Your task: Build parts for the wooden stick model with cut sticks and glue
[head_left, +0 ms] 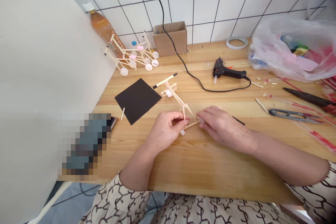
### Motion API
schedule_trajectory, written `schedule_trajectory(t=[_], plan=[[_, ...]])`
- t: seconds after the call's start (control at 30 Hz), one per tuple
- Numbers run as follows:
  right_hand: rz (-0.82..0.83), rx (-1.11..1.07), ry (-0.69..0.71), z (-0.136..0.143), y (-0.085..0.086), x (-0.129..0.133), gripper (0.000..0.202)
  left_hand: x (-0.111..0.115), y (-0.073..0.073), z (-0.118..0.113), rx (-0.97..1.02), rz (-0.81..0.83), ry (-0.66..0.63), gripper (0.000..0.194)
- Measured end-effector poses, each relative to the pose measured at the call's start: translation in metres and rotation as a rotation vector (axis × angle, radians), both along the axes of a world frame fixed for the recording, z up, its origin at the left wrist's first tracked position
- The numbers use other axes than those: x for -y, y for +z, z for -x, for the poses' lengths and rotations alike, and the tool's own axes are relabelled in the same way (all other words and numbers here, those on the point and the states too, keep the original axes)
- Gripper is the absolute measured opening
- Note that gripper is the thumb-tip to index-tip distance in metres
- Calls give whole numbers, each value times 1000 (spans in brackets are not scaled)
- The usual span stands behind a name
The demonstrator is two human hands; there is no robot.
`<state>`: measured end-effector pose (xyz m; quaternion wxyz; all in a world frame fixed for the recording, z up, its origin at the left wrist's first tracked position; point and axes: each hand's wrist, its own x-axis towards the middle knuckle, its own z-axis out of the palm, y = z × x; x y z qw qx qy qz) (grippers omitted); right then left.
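Illegible lettering on bottle (103, 26) and white disc (154, 63).

Hands (168, 129) (223, 127) close together, fingers (208, 116) curled

We record a cream garment (194, 211) at lower centre bearing a dark, angular, branching print; left sleeve (115, 197), lower left, and right sleeve (313, 189), lower right, match.

Stick model (184, 105), 1, pinched in left hand (168, 127), right hand (222, 126) at its near end; black card (138, 100), 1; glue gun (232, 72), corded, 1; tape roll (236, 47), 1; cardboard box (173, 43), 1; bottle (101, 24), 1.
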<state>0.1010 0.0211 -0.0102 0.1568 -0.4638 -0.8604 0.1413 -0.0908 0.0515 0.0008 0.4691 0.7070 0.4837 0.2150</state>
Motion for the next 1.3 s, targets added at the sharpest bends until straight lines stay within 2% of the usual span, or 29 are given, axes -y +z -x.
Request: schedule_trajectory(t=[0.43,0.63,1.1,1.3], plan=[[-5,-4,-3,0,0,0,18,-1,-1,-1,1,24,7,15],[-25,-31,-4,-2,-4,0,17,-2,2,0,9,38,13,12],[28,-74,-9,-6,2,3,16,-2,8,1,-54,16,-14,17],[7,-76,-11,-7,1,4,16,-1,11,0,-52,-20,18,16]])
